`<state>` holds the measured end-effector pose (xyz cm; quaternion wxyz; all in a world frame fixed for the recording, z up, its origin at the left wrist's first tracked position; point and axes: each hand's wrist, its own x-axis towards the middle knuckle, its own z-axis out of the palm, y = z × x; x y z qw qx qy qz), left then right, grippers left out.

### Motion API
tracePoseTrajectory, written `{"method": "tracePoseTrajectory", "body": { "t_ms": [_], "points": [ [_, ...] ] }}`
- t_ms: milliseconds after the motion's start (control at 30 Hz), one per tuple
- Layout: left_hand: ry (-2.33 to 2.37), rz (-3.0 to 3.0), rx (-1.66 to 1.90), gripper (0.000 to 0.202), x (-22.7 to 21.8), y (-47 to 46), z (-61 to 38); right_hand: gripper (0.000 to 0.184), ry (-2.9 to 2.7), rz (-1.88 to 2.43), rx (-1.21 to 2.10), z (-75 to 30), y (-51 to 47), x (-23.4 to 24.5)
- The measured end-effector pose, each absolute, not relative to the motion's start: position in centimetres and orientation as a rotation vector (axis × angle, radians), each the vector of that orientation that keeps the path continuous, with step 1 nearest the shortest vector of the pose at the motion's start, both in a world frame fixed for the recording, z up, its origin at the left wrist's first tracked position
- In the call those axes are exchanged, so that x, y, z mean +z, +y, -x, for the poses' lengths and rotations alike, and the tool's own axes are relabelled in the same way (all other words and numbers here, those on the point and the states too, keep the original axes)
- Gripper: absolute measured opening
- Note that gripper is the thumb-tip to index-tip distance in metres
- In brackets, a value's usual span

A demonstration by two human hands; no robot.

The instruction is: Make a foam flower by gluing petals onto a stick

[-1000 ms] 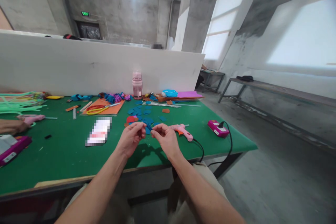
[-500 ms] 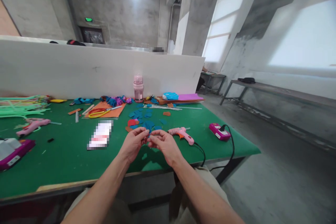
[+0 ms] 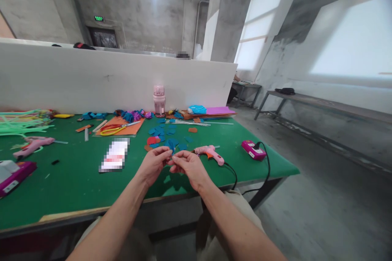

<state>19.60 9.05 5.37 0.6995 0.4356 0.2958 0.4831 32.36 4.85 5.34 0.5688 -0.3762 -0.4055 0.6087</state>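
My left hand [image 3: 154, 164] and my right hand [image 3: 189, 166] meet fingertip to fingertip above the green table [image 3: 76, 179], near its front edge. Both pinch a small blue felt piece [image 3: 172, 150] between thumb and fingers. Just beyond them lie several loose blue felt petals [image 3: 165, 135] and a red piece [image 3: 151, 140]. A pink glue gun [image 3: 210, 153] rests right beside my right hand, its black cord running off the table edge.
A pink power block [image 3: 252, 149] sits at the right corner. Yellow-handled scissors [image 3: 114, 129] lie on orange felt, a pink bottle [image 3: 159, 100] stands by the white partition [image 3: 92, 77]. Green pipe cleaners [image 3: 21, 122], another glue gun [image 3: 32, 144] and a magenta box [image 3: 14, 171] are at left.
My hands have drawn closer together and a little toward me, still pinching the blue piece. A hand at the far left edge has left the view.
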Motion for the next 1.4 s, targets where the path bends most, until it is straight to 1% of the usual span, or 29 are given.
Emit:
{"method": "tracePoseTrajectory", "body": {
  "t_ms": [367,733,1167,1400],
  "points": [
    [0.597,-0.970,1.026,0.012,5.3,9.1,-19.5,0.027,-0.989,0.886,1.391,-32.2,4.8,5.3],
    [0.524,-0.899,0.914,0.012,6.2,8.5,-19.3,0.024,-0.917,0.686,1.649,-32.4,4.4,5.5],
    [0.541,-0.884,0.929,0.011,6.4,8.3,-19.5,0.017,-0.815,0.559,1.809,-32.5,4.7,5.2],
    [0.537,-0.890,0.945,0.013,6.3,8.4,-19.4,0.019,-0.788,0.561,1.837,-32.5,4.7,5.1]
  ]
}}
